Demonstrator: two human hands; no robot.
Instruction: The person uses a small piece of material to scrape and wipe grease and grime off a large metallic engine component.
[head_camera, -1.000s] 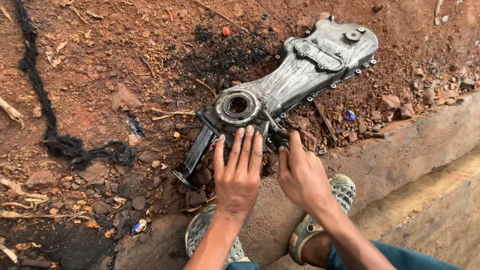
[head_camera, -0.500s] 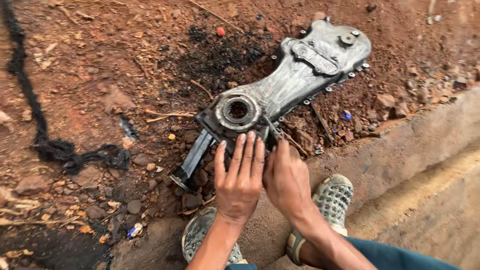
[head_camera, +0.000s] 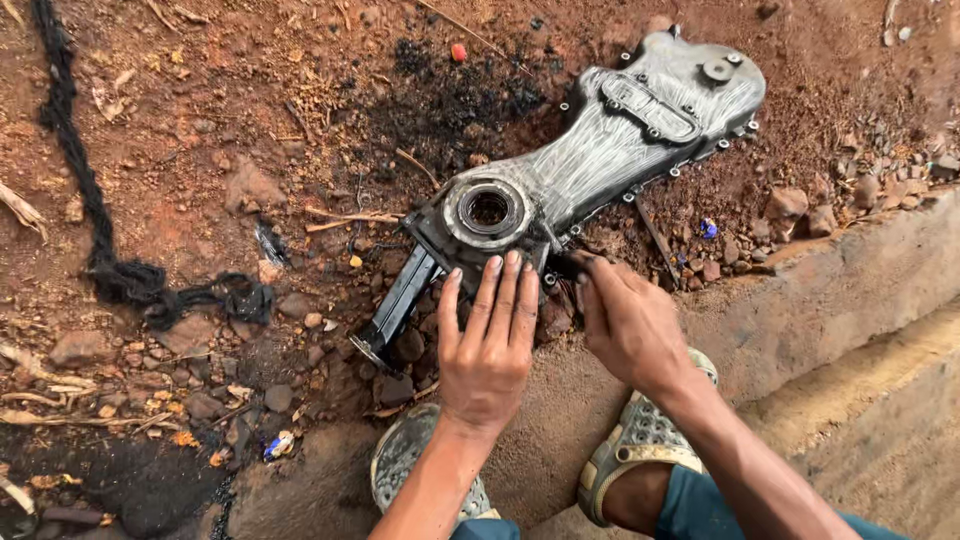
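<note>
At frame centre, the left hand (head_camera: 487, 345) lies flat, fingers spread, touching the metal casing (head_camera: 590, 170); the right hand (head_camera: 630, 325) pinches its lower edge, what its grip holds unclear.

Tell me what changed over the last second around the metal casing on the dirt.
Little moved. The left hand stays flat, fingers at the near edge of the grey metal casing. The right hand drew slightly closer to the left, fingertips still pinching at the casing's edge. The casing, black rope and sandals stayed put.
</note>
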